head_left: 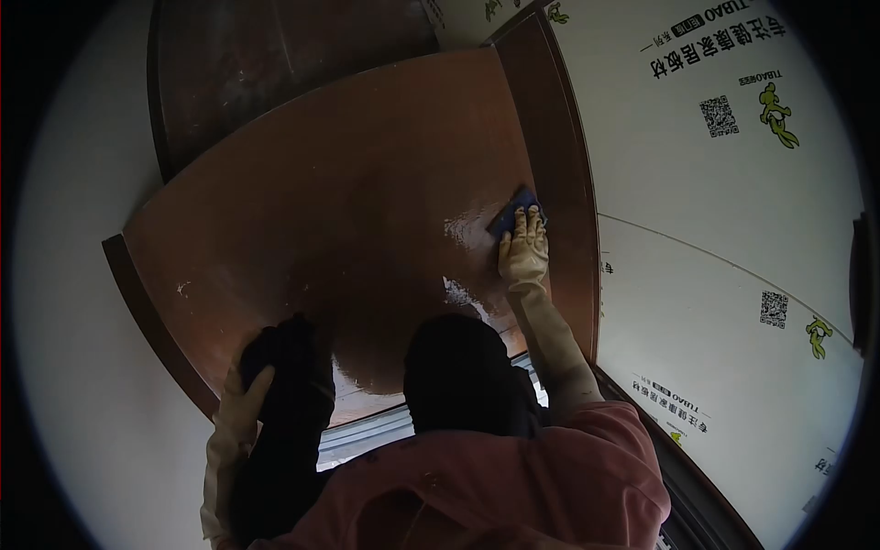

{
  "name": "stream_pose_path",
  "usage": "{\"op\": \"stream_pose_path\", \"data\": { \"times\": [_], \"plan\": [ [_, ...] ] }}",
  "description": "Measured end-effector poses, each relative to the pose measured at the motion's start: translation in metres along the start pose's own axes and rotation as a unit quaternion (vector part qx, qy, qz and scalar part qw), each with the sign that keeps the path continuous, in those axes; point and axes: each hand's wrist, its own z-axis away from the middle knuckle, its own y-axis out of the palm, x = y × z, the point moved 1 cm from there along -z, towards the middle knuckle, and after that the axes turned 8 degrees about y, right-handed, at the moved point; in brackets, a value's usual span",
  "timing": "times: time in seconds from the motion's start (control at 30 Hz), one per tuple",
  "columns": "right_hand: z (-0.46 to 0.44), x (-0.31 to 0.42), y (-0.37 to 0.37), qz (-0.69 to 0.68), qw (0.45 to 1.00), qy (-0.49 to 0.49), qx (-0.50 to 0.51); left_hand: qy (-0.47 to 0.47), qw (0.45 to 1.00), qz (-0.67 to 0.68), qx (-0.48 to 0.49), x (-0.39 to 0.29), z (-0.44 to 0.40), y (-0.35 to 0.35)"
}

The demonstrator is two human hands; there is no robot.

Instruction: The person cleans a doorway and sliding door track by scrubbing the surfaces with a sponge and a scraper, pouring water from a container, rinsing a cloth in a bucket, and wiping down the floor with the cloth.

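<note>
At the left, the person's left hand (245, 396), in a long cream rubber glove, is resting against the dark-clothed left leg (289, 371); its thumb is showing, but I can't tell how the other fingers are set. Across the middle, the reddish-brown wooden panel (321, 174) is catching the light in shiny patches. Toward its right edge, the gloved right hand (524, 246) is lying over a dark blue pad (510, 213), fingers extended and pressing it flat on the wood. Farther right, pale TUBAO-printed boards (697, 192) are lining the side.
</note>
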Motion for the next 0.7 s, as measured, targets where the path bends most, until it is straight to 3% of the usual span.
{"op": "stream_pose_path", "data": {
  "times": [0.13, 0.17, 0.23, 0.27, 0.3, 0.37, 0.4, 0.5, 0.53, 0.6, 0.7],
  "plan": [
    [0.197, -0.101, 0.022, -0.024, 0.986, 0.141, 0.09, -0.083, 0.996, 0.021, -0.006, 0.006, -0.005, 0.001],
    [0.218, -0.115, 0.028, -0.077, 0.99, 0.09, 0.074, -0.091, 0.996, 0.016, 0.01, 0.011, -0.004, -0.003],
    [0.189, -0.086, 0.027, -0.11, 0.946, 0.286, 0.112, -0.057, 0.998, 0.01, 0.02, 0.017, -0.006, -0.006],
    [0.168, -0.07, 0.034, -0.102, 0.932, 0.335, 0.093, -0.061, 0.998, 0.007, 0.027, 0.017, -0.008, -0.008],
    [0.137, -0.043, 0.028, -0.097, 0.94, 0.317, 0.081, -0.057, 0.998, -0.019, 0.036, 0.015, -0.009, -0.009],
    [0.066, 0.023, 0.008, -0.086, 0.98, 0.162, 0.075, -0.052, 0.997, -0.05, 0.039, 0.011, -0.013, -0.009],
    [0.04, 0.062, 0.009, -0.104, 0.992, 0.064, 0.024, -0.04, 0.996, -0.06, 0.045, 0.008, -0.016, -0.006],
    [0.01, 0.175, -0.012, -0.123, 0.972, -0.191, 0.067, -0.044, 0.994, -0.09, 0.044, 0.001, -0.023, -0.003],
    [0.018, 0.182, -0.012, -0.134, 0.967, -0.206, 0.065, -0.047, 0.993, -0.102, 0.046, -0.002, -0.024, -0.003],
    [0.059, 0.179, -0.009, -0.116, 0.87, -0.458, 0.139, -0.045, 0.994, -0.1, 0.015, -0.022, -0.016, -0.003],
    [0.126, 0.069, 0.013, -0.09, 0.85, -0.491, 0.172, -0.019, 0.997, -0.068, -0.012, -0.022, 0.001, -0.014]
  ]
}}
